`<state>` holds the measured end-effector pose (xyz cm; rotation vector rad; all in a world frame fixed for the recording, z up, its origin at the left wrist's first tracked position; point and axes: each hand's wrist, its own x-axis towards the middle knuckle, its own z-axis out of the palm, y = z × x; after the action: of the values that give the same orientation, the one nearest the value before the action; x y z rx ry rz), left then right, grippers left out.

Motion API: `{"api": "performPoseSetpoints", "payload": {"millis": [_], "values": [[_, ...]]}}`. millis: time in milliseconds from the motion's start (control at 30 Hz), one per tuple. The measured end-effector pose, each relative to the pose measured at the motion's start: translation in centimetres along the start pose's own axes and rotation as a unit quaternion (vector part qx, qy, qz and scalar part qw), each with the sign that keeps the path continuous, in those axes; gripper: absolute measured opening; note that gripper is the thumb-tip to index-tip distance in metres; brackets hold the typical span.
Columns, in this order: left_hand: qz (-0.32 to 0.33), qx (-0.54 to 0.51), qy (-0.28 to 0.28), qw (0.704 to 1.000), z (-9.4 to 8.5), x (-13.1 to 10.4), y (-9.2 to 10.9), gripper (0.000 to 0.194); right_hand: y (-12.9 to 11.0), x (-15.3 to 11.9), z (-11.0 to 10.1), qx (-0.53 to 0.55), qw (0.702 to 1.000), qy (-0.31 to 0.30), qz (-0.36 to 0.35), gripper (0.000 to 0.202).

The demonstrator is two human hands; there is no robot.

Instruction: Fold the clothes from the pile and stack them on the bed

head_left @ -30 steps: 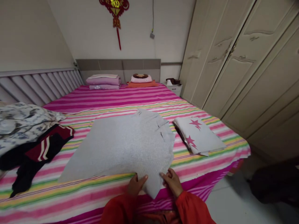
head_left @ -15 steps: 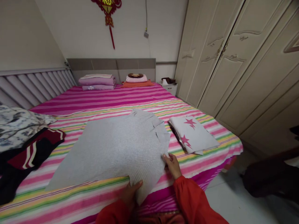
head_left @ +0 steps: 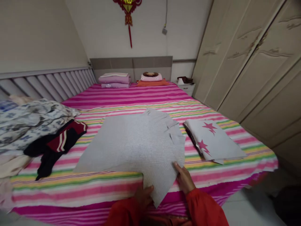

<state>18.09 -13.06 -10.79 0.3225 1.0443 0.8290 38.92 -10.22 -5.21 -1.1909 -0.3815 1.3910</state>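
A light grey ribbed top (head_left: 131, 142) lies spread flat on the striped bed, one sleeve pointing towards me over the near edge. My left hand (head_left: 144, 196) is closed on the side of that sleeve, its thumb on top and its other fingers mostly hidden. On the sleeve's other side, near the shoulder, my right hand (head_left: 185, 179) pinches the edge of the cloth between thumb and fingers. Just right of the top rests a folded pale grey garment (head_left: 215, 141) with pink star shapes.
To the left lie a black and maroon garment (head_left: 62, 141) and a heap of floral cloth (head_left: 37, 122). Folded purple bedding (head_left: 115, 80) and a pink pillow (head_left: 151, 78) sit by the headboard (head_left: 152, 64). A tall wardrobe (head_left: 246, 69) stands right of the bed.
My view has turned left, so the scene sits further right and more of the cloth heap shows. Both hands stay on the grey top's sleeve, which lies almost as before.
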Motion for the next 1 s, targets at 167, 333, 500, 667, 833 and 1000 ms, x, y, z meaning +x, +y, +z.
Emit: {"api": "performPoseSetpoints", "payload": {"millis": [167,333,500,667,833,1000], "values": [[-0.002,-0.02,-0.043,0.999,1.1,-1.7,0.3,0.051,4.1,-3.9,1.5,0.006,0.975,-0.109,0.193,0.058],[-0.014,-0.025,-0.054,0.998,1.1,-3.2,1.9,0.031,5.4,-5.5,2.5,0.026,0.951,-0.163,0.263,0.043],[0.031,-0.098,0.099,0.99,-0.7,-3.7,7.3,0.007,5.1,-3.9,1.9,0.0,0.972,-0.105,0.212,0.036],[0.131,-0.158,0.209,0.956,-5.7,-4.0,13.6,0.01,4.3,-2.7,1.2,-0.042,0.979,-0.068,0.186,0.028],[0.232,-0.181,0.286,0.912,-11.0,-4.8,18.6,0.019,3.2,-4.0,2.9,-0.044,0.973,-0.061,0.22,0.041],[0.277,-0.158,0.343,0.883,-14.6,-5.1,21.7,0.017,3.5,-5.4,3.8,-0.027,0.971,-0.087,0.22,0.056]]}}
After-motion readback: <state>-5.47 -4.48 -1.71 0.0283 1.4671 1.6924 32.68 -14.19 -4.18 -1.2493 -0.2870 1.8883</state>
